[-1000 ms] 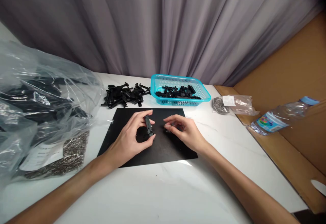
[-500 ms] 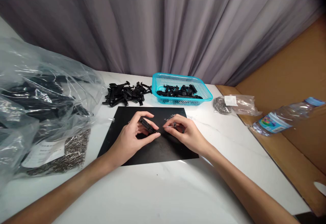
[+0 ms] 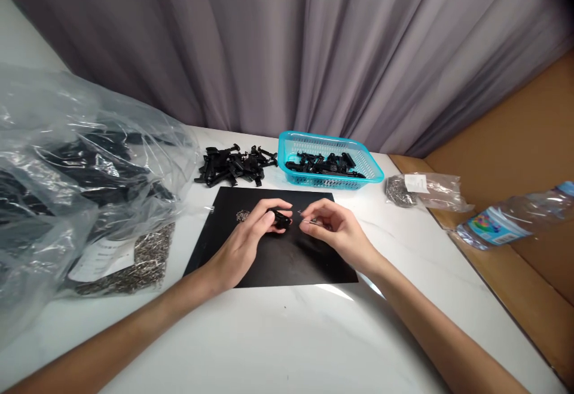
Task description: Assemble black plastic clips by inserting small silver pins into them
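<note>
Far left on the white table, a bulging clear plastic bag. Over the black mat, left hand curled, pinching a black clip between thumb and fingertips, near the mat's middle. Right beside it, right hand, thumb and forefinger pressed on a metal pin, tip toward the clip. Behind, loose black parts, then a turquoise basket. Far right, a water bottle lying down.

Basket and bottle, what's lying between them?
A small clear bag of metal bits lies between the blue basket and the bottle, seen in the head view.
</note>
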### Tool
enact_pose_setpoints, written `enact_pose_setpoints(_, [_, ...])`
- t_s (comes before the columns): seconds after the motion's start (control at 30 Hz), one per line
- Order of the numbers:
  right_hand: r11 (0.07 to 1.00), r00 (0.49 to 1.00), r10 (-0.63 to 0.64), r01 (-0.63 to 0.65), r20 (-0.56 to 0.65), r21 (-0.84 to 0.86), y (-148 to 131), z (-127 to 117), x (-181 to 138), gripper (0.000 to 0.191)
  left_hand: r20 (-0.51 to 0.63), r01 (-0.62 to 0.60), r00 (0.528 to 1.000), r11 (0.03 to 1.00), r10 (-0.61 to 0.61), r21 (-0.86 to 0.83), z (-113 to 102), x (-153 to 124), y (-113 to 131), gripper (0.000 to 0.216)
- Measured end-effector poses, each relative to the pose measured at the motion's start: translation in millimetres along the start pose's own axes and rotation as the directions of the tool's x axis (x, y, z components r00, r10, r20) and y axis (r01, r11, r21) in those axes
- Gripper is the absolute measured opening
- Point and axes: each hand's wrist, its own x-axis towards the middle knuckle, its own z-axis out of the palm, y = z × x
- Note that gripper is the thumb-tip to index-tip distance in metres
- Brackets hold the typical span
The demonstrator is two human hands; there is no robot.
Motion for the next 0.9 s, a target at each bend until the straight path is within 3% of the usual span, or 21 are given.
enact_pose_setpoints(0.17, [0.996, 0.999, 0.050, -0.049, -0.018, 0.071, 2, -1, 0, 0.025, 0.042, -0.085, 0.996, 0.995, 0.083, 0.051, 0, 0, 0, 0.035])
enact_pose_setpoints(0.33, [0.987, 0.993, 0.110, -0.104, -0.041, 0.120, 1, 0, -1, 0.025, 0.037, -0.076, 0.997, 0.996, 0.075, 0.046, 0, -1, -8, 0.037])
enact_pose_setpoints(0.63, [0.993, 0.997, 0.073, -0.072, -0.012, 0.093, 3, -1, -3, 0.023, 0.024, -0.225, 0.974, 0.967, 0.224, 0.115, 5, -2, -10, 0.039])
enact_pose_setpoints(0.8, [0.999, 1.000, 0.017, -0.016, -0.021, 0.042, 2, 0, -3, 0.021, 0.007, -0.361, 0.928, 0.898, 0.372, 0.251, 4, -6, -9, 0.071])
enact_pose_setpoints(0.9, [0.998, 0.998, -0.059, 0.060, -0.021, 0.027, 2, 1, -5, 0.016, 0.024, -0.419, 0.901, 0.852, 0.434, 0.315, 2, -6, -7, 0.080])
